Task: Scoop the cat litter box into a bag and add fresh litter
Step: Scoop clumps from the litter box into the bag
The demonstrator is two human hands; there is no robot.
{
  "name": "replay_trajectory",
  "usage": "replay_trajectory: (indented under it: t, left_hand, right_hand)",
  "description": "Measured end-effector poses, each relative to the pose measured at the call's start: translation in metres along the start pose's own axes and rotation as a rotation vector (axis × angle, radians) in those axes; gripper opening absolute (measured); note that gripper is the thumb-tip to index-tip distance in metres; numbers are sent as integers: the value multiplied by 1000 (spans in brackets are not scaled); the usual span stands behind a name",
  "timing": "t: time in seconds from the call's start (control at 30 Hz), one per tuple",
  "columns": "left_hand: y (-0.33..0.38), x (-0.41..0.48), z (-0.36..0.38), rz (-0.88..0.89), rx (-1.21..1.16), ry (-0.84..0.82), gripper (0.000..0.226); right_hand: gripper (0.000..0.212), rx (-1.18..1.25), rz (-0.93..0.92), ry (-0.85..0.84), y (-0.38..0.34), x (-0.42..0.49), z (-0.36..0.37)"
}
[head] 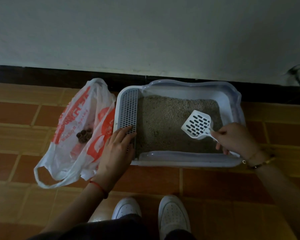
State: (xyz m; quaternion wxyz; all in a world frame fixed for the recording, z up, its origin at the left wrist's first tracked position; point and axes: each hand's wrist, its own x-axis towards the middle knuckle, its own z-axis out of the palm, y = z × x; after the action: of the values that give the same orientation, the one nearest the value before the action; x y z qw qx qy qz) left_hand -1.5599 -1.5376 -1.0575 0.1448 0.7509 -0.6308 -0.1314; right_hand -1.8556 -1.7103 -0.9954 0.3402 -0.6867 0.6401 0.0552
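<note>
On the tiled floor nearest the camera, a pair of white perforated sneakers (173, 215) points toward the work. Just beyond them the left hand (118, 148) lies flat, fingers straight, on the white perforated grid step (128, 108) at the left end of the pale, translucent rectangular plastic litter box (189, 161), pinning it down. The right hand (235, 137) curls round the thin handle of the white slotted plastic scoop (197, 124). Its blade hovers tilted over the grey-brown granular litter (163, 122) in the right half of the tray. The blade looks empty, though the dim light leaves that uncertain.

The scoop should be light and stiff, but its slim handle will likely flex under a full load, so a grip closer to the blade would steady it. The litter is loose and will sift through the slots, while clumps probably crumble if jolted.

Just beside the box on its left lies the thin white-and-orange plastic carrier bag (71, 135), with dark clumps (84, 135) inside. It is soft and floppy (the mouth sags half shut) and is best lifted by its handle loops. Farthest off run a dark skirting board (59, 73) and a pale wall (145, 32).
</note>
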Motion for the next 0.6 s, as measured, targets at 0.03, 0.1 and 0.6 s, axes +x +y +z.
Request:
replay_trajectory:
  t: [0.03,0.1,0.6]
  left_hand:
    - [0,0,0,1,-2,1,41]
    - [0,-1,0,6,-5,3,42]
    - [-1,1,0,15,-31,29,40]
  right_hand:
    - [41,-19,11,12,1,2,1]
    - [39,-52,33,44,0,7,4]
    - [40,482,164,-40,-33,34,21]
